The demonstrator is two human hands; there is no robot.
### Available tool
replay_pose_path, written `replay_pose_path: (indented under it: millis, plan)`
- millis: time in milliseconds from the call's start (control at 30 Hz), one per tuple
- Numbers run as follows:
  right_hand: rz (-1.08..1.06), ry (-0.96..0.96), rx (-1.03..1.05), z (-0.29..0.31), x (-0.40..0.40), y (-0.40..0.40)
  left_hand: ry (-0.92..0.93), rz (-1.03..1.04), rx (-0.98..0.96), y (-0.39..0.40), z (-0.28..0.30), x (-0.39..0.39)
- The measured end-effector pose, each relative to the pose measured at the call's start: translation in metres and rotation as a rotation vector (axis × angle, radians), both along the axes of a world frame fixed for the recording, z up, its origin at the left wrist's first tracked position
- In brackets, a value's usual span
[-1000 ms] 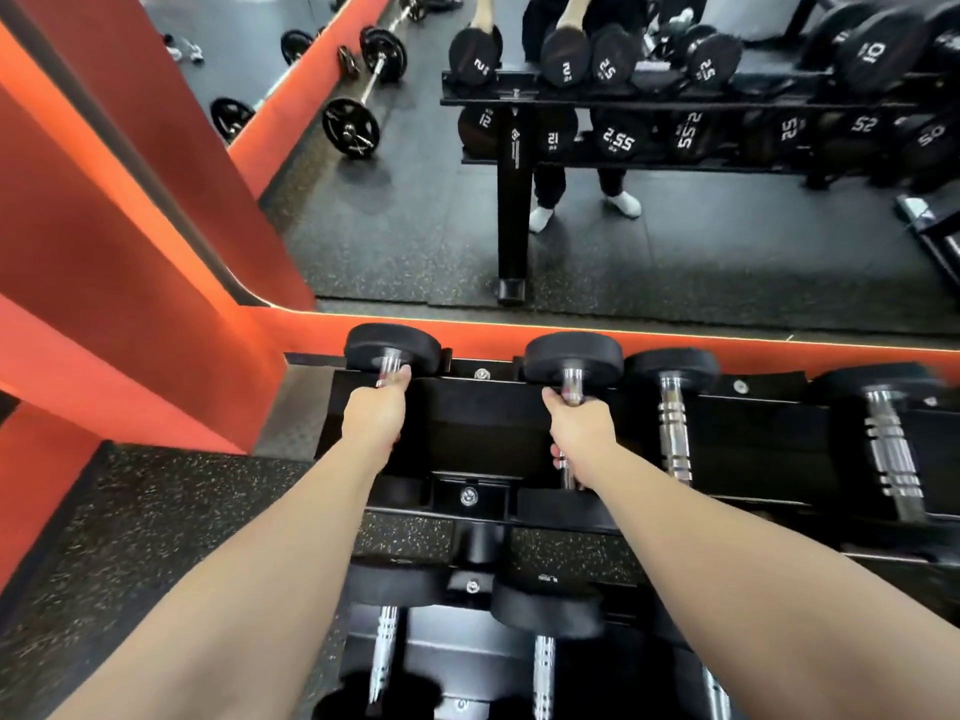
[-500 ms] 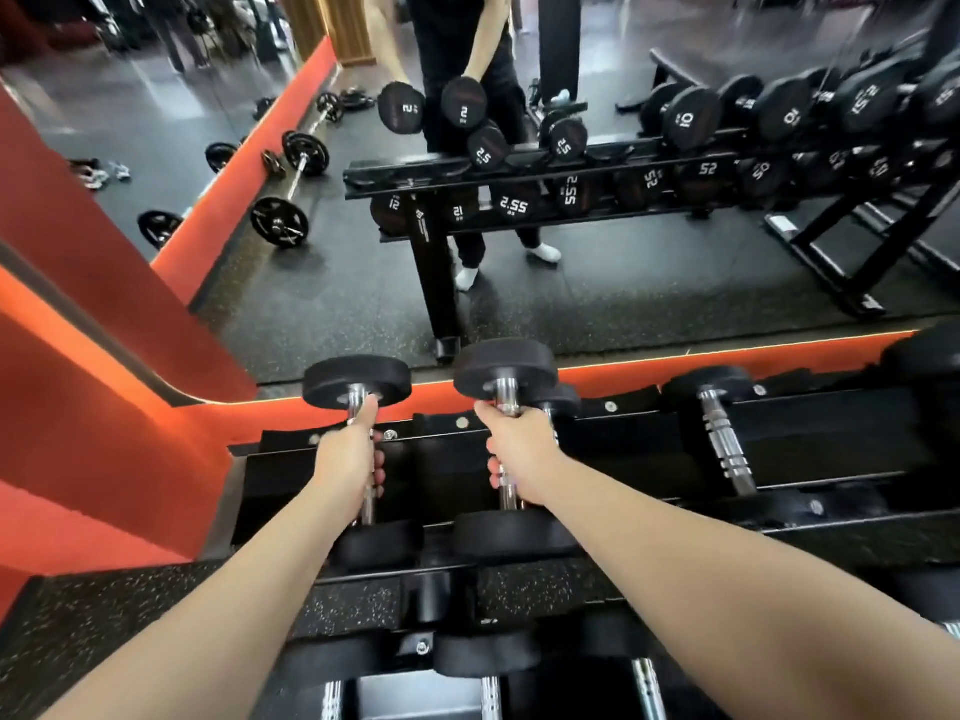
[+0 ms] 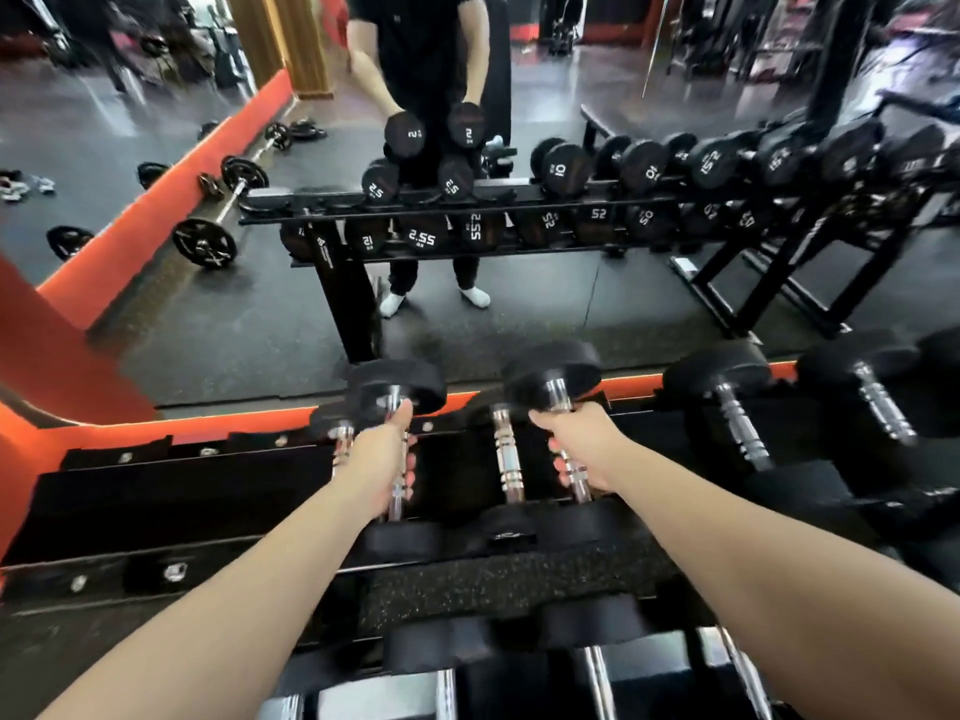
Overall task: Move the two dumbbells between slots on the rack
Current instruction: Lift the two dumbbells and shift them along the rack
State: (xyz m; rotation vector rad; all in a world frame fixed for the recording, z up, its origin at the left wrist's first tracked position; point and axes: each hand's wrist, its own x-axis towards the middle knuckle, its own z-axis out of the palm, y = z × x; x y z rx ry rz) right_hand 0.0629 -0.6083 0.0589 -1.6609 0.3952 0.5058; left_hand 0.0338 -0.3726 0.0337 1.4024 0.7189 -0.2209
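Observation:
My left hand (image 3: 382, 462) grips the chrome handle of a small black dumbbell (image 3: 397, 384), held above the top shelf of the black rack (image 3: 156, 491). My right hand (image 3: 582, 446) grips the handle of a second small black dumbbell (image 3: 553, 374), also lifted off the shelf. Directly under and between them two other small dumbbells rest in their slots, one at the left (image 3: 340, 444) and one in the middle (image 3: 506, 459). The slots at the rack's left end hold nothing.
Bigger dumbbells (image 3: 727, 387) fill the shelf to the right, and more lie on the lower shelf (image 3: 592, 667). A mirror (image 3: 519, 314) stands straight behind the rack, with an orange strip (image 3: 208, 423) along its foot, reflecting a person, the rack and a barbell.
Both hands have carried their dumbbells to the right along the rack, away from the left end slots. The dumbbells now hang over the neighbouring dumbbells. The view tilted up.

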Motion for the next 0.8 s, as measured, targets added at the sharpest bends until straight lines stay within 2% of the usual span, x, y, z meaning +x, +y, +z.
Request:
replay_pose_path:
  millis: [200,500,800]
  plan:
    - [0.016,0.046,-0.042,-0.03,0.037,-0.059,0.074,0.054,0.04,-0.035,-0.041,0.028]
    - [-0.049,0.093,-0.034,-0.085,0.062,-0.049,0.135,0.143,0.111,-0.026,-0.078,0.048]
    - [-0.058,0.14,-0.043,-0.105,0.071,-0.052,0.192,0.104,0.161,-0.035,-0.097,0.055]
